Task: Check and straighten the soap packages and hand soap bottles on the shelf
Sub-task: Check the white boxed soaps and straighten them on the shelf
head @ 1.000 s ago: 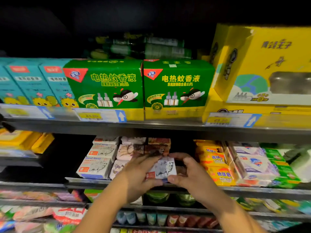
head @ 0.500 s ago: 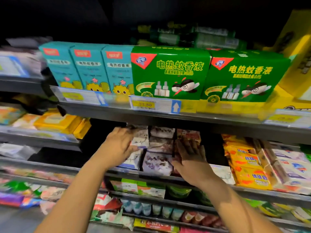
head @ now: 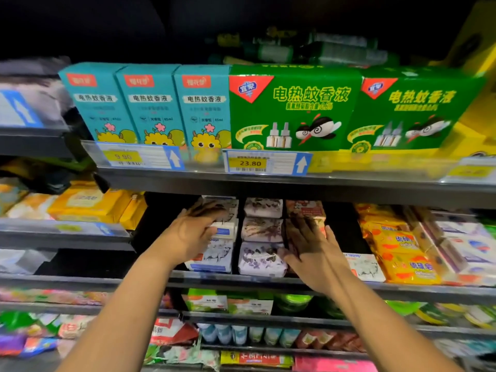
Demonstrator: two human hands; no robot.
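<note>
The upper shelf [head: 268,185] is hung low over the soap, so little headroom is left. Green boxes [head: 295,108] are stood on it. Three stacks are lined behind the lower shelf lip [head: 241,281]. The white stack [head: 217,257] is pressed by the left hand [head: 192,232], fingers laid flat, and the red stack [head: 306,208] by the right hand [head: 314,248], fingers straight. The purple stack [head: 261,229] is seen between them. Dark open room is seen left of the left hand. A white pack [head: 365,267] and yellow packs [head: 402,253] are crowded right of the right hand.
</note>
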